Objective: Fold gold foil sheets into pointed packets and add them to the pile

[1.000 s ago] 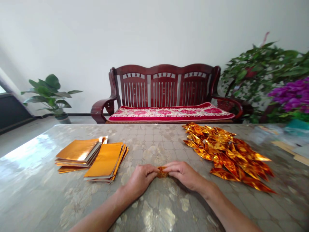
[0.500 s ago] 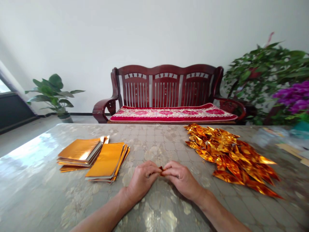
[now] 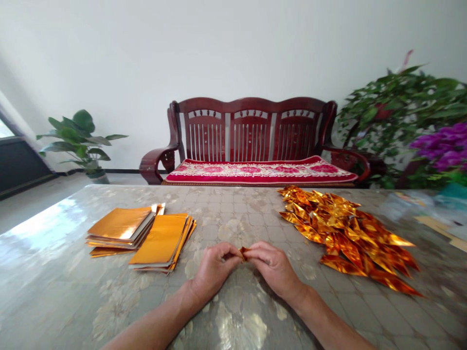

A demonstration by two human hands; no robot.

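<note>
Between my fingertips, over the middle of the table, is a small piece of orange-gold foil paper (image 3: 244, 253), mostly covered by the fingers. My left hand (image 3: 216, 265) pinches its left end, and my right hand (image 3: 274, 270) pinches its right end. To the left lie two stacks of flat gold foil sheets: one stack (image 3: 118, 224) farther left, the other stack (image 3: 160, 240) nearer my left hand. On the right spreads a heap of folded, pointed gold foil pieces (image 3: 348, 236), apart from my right hand.
The table (image 3: 233, 316) has a glossy, patterned cover. Clear plastic and cardboard (image 3: 440, 231) lie at its right edge. Behind stands a dark red wooden bench (image 3: 251, 129) with a red floral mat (image 3: 255, 171). Potted plants (image 3: 82, 141) and purple flowers (image 3: 443, 146) flank it.
The fingers have shifted slightly around the foil, and a little more of it shows between them. Both hands stay in nearly the same place; stacks and heap look unchanged.
</note>
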